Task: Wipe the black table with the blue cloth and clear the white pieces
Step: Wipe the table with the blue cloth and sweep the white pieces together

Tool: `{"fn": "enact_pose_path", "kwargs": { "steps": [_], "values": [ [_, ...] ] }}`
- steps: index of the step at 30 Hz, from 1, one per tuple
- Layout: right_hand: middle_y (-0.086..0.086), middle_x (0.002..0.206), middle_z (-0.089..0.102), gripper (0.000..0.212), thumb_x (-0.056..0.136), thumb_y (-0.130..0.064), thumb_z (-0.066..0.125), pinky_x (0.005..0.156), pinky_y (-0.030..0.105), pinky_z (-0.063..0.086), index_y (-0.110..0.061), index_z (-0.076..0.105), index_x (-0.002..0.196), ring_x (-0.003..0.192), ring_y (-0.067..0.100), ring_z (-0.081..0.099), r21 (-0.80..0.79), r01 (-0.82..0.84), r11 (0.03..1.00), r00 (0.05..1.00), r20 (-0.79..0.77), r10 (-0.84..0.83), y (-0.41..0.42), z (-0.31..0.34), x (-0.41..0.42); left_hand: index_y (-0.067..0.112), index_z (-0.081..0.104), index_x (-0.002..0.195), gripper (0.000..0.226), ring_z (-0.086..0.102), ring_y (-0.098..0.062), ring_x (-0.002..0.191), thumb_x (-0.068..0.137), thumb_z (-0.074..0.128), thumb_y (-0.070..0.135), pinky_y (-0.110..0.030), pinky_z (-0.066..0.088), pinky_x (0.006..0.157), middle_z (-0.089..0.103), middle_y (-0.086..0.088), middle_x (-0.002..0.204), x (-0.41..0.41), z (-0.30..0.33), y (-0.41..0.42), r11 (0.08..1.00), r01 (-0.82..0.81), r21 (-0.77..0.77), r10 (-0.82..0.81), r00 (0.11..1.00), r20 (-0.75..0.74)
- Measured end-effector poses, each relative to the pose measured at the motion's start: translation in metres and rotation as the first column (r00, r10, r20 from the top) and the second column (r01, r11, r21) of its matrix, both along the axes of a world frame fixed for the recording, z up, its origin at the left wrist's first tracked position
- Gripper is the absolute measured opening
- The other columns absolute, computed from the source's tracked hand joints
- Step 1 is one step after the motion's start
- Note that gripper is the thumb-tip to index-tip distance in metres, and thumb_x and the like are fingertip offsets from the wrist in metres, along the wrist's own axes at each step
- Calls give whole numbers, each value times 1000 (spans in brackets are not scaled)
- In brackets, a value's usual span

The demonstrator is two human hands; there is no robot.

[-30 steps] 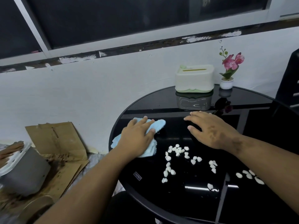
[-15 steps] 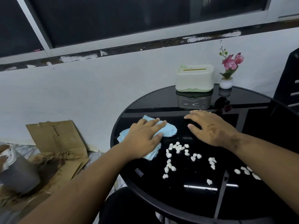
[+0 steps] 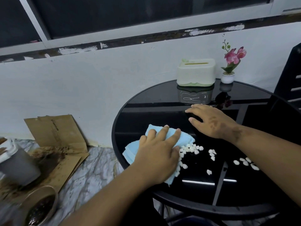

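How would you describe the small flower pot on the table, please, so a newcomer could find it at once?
Start at the round black table and look to its far edge by the white wall. There, just right of the cream and green tissue box, stands the small white flower pot. It alone holds pink blooms.

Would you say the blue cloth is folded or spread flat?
Folded: the blue cloth shows stacked layered edges beneath the left hand.

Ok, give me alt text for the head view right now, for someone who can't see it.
A left hand presses a blue cloth flat on a round black table, its edge against scattered white pieces. The right hand rests flat beyond them; a tissue box and potted flower stand at the back.
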State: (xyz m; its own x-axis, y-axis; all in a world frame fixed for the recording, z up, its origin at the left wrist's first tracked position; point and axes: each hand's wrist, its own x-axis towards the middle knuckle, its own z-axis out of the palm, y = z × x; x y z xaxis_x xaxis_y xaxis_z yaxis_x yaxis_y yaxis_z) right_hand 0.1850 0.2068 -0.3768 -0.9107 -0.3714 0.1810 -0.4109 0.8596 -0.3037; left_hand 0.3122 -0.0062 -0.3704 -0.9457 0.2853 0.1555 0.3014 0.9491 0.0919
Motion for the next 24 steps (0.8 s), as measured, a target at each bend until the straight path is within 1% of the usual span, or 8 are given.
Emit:
{"fn": "enact_pose_path", "kwargs": {
  "steps": [6,10,13,16,17,19,21,24],
  "values": [
    [-6,156,36,44,97,-48,43,121,43,18,-38,46,140,146,14,27,-40,2,999,1000,20,-1,2,-1,-3,36,15,153,56,25,-24,131,99,20,47,-41,23,104,15,0,162,13,-6,24,991,-128,44,129,991,-24],
    [-6,156,36,44,96,-48,48,122,45,16,-38,49,139,146,13,27,-103,17,995,999,51,-11,3,-1,-3,37,19,152,53,22,-22,133,100,22,47,-40,22,103,14,4,162,5,-6,10,992,-110,66,112,993,-24],
    [-6,156,37,44,95,-46,51,122,44,17,-37,51,138,146,13,27,-127,26,992,998,61,-18,2,0,-2,39,24,151,51,24,-20,131,100,26,45,-40,23,103,19,9,161,-14,-6,-10,993,-67,93,69,997,-21],
    [-9,152,41,42,94,-44,55,120,37,21,-34,55,135,144,11,31,-158,44,986,996,79,-32,3,2,-2,42,31,148,51,28,-20,129,98,27,48,-42,25,100,27,13,157,-44,-4,-34,995,-10,103,11,1000,-6],
    [-9,149,46,40,94,-43,57,117,32,25,-32,58,132,141,11,36,-180,51,982,997,71,-39,2,3,-2,42,33,147,53,29,-21,130,95,25,50,-42,25,101,30,13,156,-56,-2,-41,994,-1,107,1,1000,3],
    [-8,138,57,35,93,-39,60,103,21,30,-26,64,126,129,10,48,-249,67,966,997,52,-55,2,6,-2,43,37,145,60,32,-23,130,89,21,57,-42,27,105,34,14,154,-85,0,-57,993,2,115,-4,1000,14],
    [-7,127,63,31,93,-34,62,96,18,31,-21,67,121,120,10,54,-327,92,941,996,43,-82,1,9,0,44,39,143,63,35,-23,133,86,18,62,-48,27,109,37,13,153,-114,0,-72,995,30,100,-33,999,27],
    [-6,119,67,26,93,-27,63,97,17,33,-17,70,116,116,7,56,-455,123,882,992,17,-129,2,16,4,45,37,143,58,34,-24,138,90,20,61,-50,26,112,40,12,152,-146,0,-89,995,80,62,-83,995,51]
  ]
}}
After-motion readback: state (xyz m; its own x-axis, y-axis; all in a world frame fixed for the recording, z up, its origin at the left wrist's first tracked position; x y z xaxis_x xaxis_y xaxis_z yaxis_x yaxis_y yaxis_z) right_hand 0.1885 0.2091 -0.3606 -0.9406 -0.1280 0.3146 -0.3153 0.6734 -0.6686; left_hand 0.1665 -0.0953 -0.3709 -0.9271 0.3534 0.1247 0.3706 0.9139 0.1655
